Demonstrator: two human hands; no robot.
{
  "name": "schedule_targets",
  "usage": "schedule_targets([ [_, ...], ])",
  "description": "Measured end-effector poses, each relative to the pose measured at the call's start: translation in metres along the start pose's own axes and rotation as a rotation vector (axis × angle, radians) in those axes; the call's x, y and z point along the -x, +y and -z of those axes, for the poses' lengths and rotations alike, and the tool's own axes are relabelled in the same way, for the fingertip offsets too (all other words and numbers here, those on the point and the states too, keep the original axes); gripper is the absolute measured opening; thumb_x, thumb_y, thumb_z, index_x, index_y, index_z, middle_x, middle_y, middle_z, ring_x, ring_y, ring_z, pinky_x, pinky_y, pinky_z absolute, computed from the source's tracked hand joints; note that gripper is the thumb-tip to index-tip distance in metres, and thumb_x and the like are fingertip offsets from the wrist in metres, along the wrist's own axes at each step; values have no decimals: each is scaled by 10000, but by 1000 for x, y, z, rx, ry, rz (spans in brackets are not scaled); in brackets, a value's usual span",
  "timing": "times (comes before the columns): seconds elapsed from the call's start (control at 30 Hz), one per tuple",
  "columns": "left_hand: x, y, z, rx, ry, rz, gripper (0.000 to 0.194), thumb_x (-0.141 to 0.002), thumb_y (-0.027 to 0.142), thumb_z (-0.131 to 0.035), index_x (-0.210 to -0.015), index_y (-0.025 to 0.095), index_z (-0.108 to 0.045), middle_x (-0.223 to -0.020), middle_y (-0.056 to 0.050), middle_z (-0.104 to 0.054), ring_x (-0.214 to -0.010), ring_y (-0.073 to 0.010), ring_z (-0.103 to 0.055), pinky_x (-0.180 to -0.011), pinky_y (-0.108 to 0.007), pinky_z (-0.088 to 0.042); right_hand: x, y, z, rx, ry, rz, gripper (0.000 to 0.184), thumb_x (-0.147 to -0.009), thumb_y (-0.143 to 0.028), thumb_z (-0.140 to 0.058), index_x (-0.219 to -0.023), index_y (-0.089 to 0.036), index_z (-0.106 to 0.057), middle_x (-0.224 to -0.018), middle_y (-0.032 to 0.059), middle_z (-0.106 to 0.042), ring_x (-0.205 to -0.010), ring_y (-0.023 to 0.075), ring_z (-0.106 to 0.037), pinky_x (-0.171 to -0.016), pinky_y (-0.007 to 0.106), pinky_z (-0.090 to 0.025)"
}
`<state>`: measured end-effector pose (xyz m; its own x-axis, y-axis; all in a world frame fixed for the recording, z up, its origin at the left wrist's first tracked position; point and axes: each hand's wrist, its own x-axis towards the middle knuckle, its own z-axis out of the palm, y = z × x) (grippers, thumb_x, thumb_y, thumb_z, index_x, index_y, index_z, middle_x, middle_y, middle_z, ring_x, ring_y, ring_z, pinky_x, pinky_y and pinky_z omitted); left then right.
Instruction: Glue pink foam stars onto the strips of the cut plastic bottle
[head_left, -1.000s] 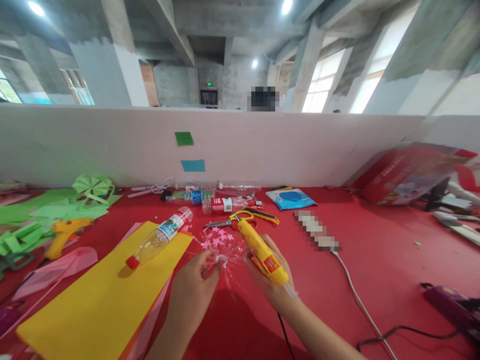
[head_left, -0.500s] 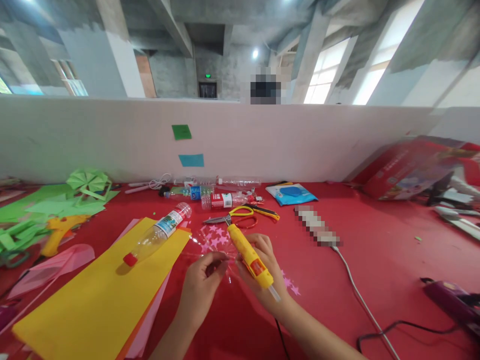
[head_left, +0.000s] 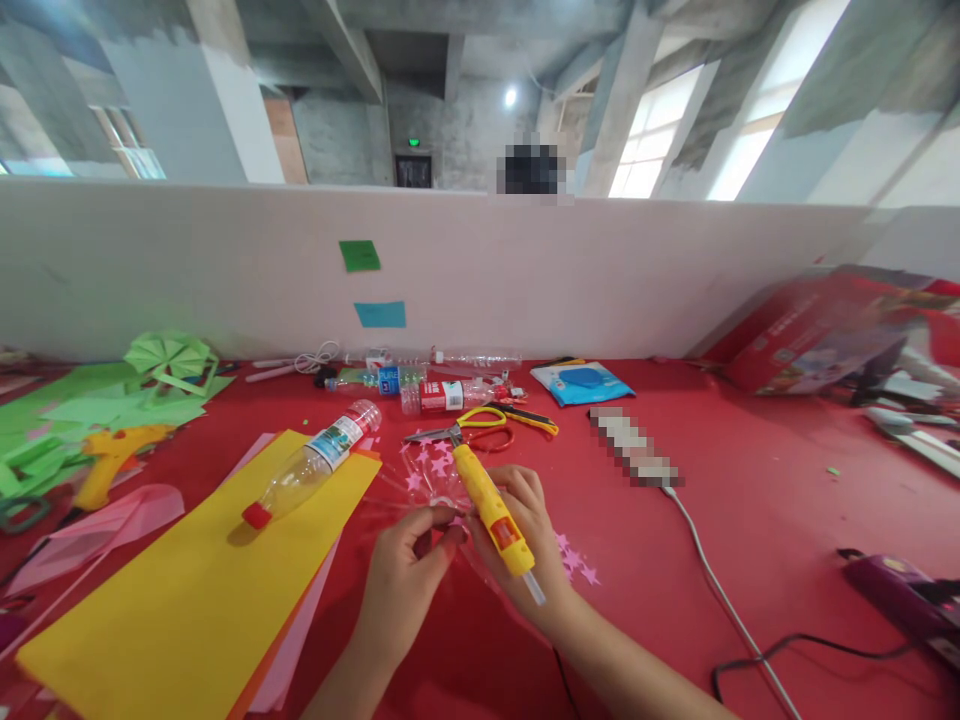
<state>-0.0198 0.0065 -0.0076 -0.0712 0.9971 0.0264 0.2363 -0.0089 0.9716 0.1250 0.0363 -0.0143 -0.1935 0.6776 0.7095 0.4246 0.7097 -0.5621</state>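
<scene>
My right hand (head_left: 525,545) is wrapped round a yellow hot glue gun (head_left: 491,505), its nozzle tilted away from me and a clear glue stick sticking out of its rear end. The fingertips of my left hand (head_left: 412,565) are pinched on what looks like a small pink star (head_left: 457,521), partly hidden. Between and beyond both hands spreads a clear plastic piece cut into strips (head_left: 441,500), like an opened bottle; what holds it is hard to see. Several pink stars (head_left: 438,466) lie by it, and more loose stars (head_left: 576,563) lie right of my right hand.
Scissors (head_left: 474,432) and a yellow cutter (head_left: 531,420) lie ahead, before several plastic bottles (head_left: 450,396). Left are yellow paper (head_left: 172,590) with a bottle (head_left: 311,465) above it, and another glue gun (head_left: 112,460). A wipes pack (head_left: 581,384) and a white cable (head_left: 716,570) are right.
The view has tilted slightly. The glue gun has shifted a little to the left in my right hand's grip, and a pink bit now shows at my left fingertips.
</scene>
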Motion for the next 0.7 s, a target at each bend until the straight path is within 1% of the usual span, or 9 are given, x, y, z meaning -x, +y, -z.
schedule_targets([
  [0.1,-1,0,0,17,16,-4,212,-727,335,-599,-844,199,-713,-781,-30,-687,-737,-189,-589,-682,-274,-450,0,0,0,-1,3,-1,73,-846,-163,-538,-798,-200,-578,-896,60,-564,-876,222,-480,-750,386,-429],
  [0.23,-3,-3,-1,9,44,-40,161,-712,327,-619,-757,197,-704,-682,0,-612,-623,-148,-496,-599,-244,-404,1,0,-1,-9,-3,1,83,-846,-158,-530,-856,-209,-595,-916,63,-569,-885,228,-486,-758,393,-427],
  [0.4,-5,-7,-2,45,63,-32,128,-701,308,-632,-708,193,-686,-644,15,-565,-589,-130,-448,-566,-228,-375,3,0,-2,-24,-6,15,83,-842,-159,-534,-855,-205,-601,-915,62,-568,-888,227,-479,-755,385,-419],
  [0.57,-7,-6,-1,60,66,13,131,-668,310,-646,-689,186,-679,-656,10,-588,-605,-136,-465,-578,-231,-375,4,2,-4,-3,3,20,92,-829,-159,-547,-869,-210,-613,-915,59,-574,-881,226,-483,-758,391,-412],
  [0.7,-7,-4,-1,84,57,66,180,-657,334,-650,-733,178,-697,-691,-8,-612,-659,-158,-501,-621,-246,-393,5,3,-5,13,7,21,115,-823,-137,-550,-882,-216,-609,-915,56,-574,-876,224,-491,-762,391,-415],
])
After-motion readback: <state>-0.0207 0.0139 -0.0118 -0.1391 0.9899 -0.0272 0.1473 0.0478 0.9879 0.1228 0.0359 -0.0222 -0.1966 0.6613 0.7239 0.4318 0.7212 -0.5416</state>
